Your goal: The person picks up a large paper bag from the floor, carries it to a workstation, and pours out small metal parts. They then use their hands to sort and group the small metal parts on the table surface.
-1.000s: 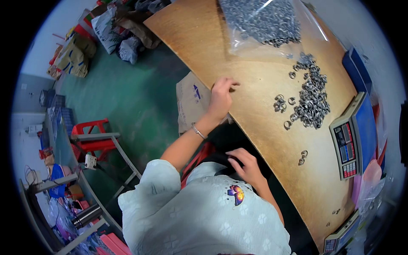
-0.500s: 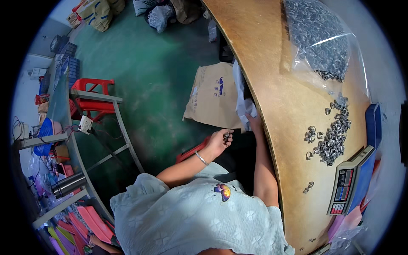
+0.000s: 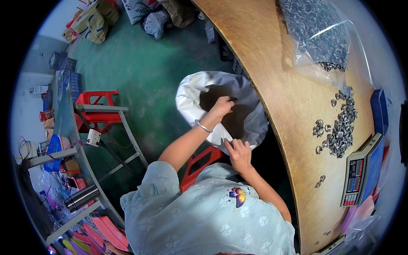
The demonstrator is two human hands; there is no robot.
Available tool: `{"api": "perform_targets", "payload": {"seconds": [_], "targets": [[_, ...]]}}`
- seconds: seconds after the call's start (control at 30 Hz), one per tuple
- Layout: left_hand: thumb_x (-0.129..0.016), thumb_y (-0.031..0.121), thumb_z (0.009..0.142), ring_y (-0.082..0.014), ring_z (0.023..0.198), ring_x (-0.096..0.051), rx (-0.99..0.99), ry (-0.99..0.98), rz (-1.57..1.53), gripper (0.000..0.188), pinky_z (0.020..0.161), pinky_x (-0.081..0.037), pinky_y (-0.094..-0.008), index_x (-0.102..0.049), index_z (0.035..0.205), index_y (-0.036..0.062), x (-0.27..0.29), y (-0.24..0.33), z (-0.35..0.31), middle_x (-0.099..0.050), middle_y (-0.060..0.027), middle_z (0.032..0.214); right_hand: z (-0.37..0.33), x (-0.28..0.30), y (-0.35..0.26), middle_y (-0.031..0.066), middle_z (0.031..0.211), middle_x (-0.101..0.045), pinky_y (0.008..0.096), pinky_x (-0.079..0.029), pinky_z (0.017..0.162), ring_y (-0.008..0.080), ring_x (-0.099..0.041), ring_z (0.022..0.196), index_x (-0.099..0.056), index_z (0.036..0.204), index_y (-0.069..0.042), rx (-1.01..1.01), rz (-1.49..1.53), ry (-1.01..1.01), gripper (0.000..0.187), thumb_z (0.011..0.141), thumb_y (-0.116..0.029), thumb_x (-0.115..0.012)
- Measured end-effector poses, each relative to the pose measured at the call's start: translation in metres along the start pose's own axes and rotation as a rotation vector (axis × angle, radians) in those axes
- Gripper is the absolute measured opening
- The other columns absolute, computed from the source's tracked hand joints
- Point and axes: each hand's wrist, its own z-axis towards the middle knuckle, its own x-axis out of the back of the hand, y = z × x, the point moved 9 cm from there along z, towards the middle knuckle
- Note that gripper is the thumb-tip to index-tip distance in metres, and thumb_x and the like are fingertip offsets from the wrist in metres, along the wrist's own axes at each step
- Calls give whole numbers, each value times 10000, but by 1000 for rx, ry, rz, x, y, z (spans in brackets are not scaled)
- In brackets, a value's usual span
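Observation:
A sack (image 3: 191, 95) with a white inner face and a turned-down rim stands wide open beside the table, in front of me. My left hand (image 3: 222, 108), a silver bangle at its wrist, is over the mouth of the sack with its fingers curled. Dark small metal pieces (image 3: 232, 98) show at its fingertips; most of what it grips is hidden. On the near rim, my right hand (image 3: 240, 155) pinches the sack's edge. The inside of the sack looks brown and shadowed, and its bottom cannot be made out.
The wooden table (image 3: 276, 106) curves along my right. It carries a heap of metal rings (image 3: 340, 131), a clear bag of rings (image 3: 314, 34) and a weighing scale (image 3: 359, 170). Red stools (image 3: 100, 102) and a metal frame (image 3: 134, 148) are at left; a red seat (image 3: 195, 168) is beneath me.
The sack has swung from lying brown side out to standing with its white-lined mouth up. My left hand has moved over the opening; my right hand has come back to its near rim.

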Motion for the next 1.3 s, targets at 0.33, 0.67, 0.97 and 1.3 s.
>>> {"api": "perform_targets", "payload": {"seconds": [0.33,0.67,0.97,1.3], "targets": [[-542,420,814,-314,1004,-539,-262,-634,1289,503,886,-377,-408,-550,1093,2,-18,-10,-85,-589,-183,1038,-12,21,13,26,725,-465,321,-333,574,182,-495,689,-622,954,-120,-136,-57,50,276,698,-121,-518],[-718,358,626,-297,923,-504,-790,-576,1547,511,777,-389,-387,-593,1027,69,-104,42,-105,-556,-109,933,-49,58,52,38,694,-455,338,-354,614,184,-507,671,-638,958,-124,-344,-127,228,292,691,-78,-530],[-718,398,605,-368,1130,-415,-972,-671,1602,659,936,-332,-484,-538,1128,41,-151,-5,-85,-490,-167,1187,-99,59,80,175,1072,-512,402,-408,830,331,-522,940,-490,1148,-16,-545,166,87,390,780,-111,-580],[-511,216,833,-326,1091,-481,-1015,-604,1186,335,912,-368,-412,-553,1131,67,-211,17,-81,-543,-150,1158,-210,259,111,141,999,-532,324,-459,691,279,-557,842,-533,1068,-13,-945,51,611,350,742,-79,-641]]}}
